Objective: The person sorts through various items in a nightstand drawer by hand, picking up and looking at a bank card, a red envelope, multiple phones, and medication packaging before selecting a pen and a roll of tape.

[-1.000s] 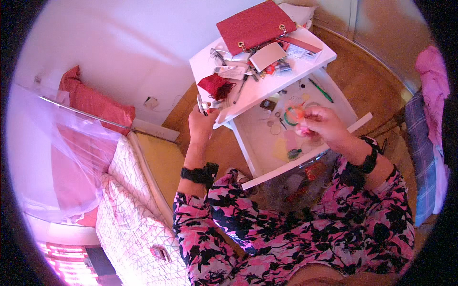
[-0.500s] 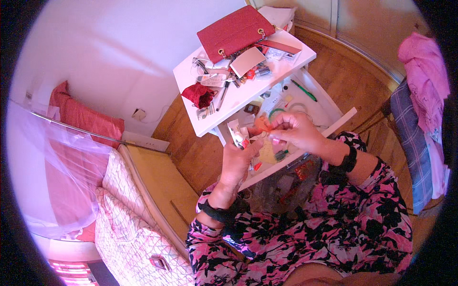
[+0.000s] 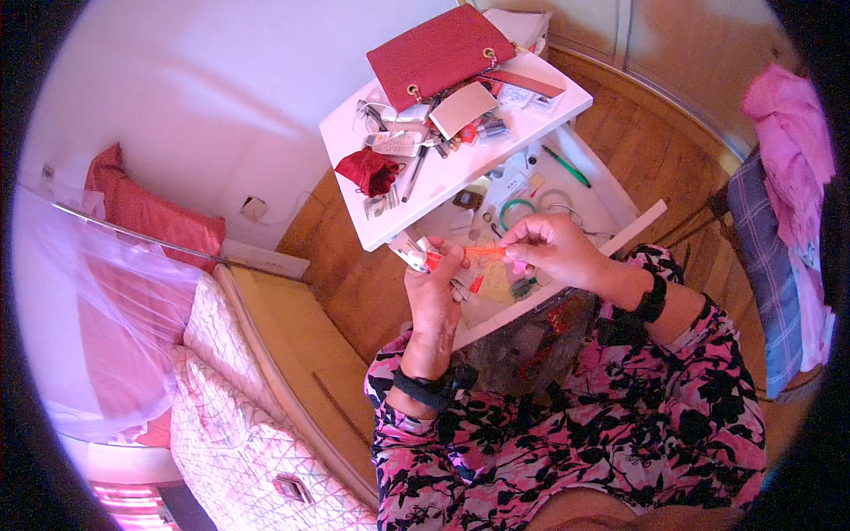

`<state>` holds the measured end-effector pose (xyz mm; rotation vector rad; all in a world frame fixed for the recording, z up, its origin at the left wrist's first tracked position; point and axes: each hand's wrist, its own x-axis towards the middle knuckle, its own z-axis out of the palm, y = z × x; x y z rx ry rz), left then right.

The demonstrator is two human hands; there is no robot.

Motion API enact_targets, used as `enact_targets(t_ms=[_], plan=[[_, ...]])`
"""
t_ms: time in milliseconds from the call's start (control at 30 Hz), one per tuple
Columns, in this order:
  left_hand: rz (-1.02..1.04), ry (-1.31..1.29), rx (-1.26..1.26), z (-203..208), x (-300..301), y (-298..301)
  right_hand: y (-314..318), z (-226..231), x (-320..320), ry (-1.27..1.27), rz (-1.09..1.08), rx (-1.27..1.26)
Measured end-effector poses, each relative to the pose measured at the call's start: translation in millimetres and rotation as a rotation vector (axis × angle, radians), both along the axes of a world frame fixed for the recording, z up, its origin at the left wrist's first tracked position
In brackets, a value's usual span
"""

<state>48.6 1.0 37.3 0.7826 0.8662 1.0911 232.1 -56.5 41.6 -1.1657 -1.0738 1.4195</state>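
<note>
Over the open drawer (image 3: 639, 223), a person's left hand (image 3: 431, 288) is closed around small white things (image 3: 410, 255), too blurred to count, while the right hand (image 3: 558, 250) pinches the far end of an orange strip (image 3: 485, 251) reaching from the left thumb. The strip could snap or slip if both hands pull hard, and a loosened left grip could drop the white things into the drawer's clutter. Counted: two hands, one orange strip, one green ring (image 3: 516, 213) and one green pen (image 3: 567, 166) inside the drawer, one red bag (image 3: 438, 57) and one red pouch (image 3: 366, 171) on the tabletop (image 3: 453, 172) above it
</note>
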Motion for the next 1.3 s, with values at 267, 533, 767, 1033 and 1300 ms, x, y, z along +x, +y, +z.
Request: enact_targets(t_ms=[267, 533, 767, 1033, 1300], plan=[[-0.047, 0.018, 0.006, -0.5, -0.2, -2.4, 3.9, -1.4, -2.8, -0.008, 0.018, 0.029], [-0.130, -0.023, -0.093, 1.0, -4.6, -2.6, 6.3, 5.2, 3.7, 0.122, 0.004, 0.016], [-0.276, 0.072, -0.043, 2.3, -4.0, -6.4, 7.4, 1.1, -4.0, 0.072, 0.020, -0.036], [-0.015, 0.206, 0.063, 18.6, -12.9, 6.1, 5.8, 2.7, -10.6, 0.076, 0.222, -0.017], [0.009, 0.319, 0.115, 33.3, -50.0, 61.4, 5.4, 0.6, 1.0, 0.215, 0.160, -0.127]])
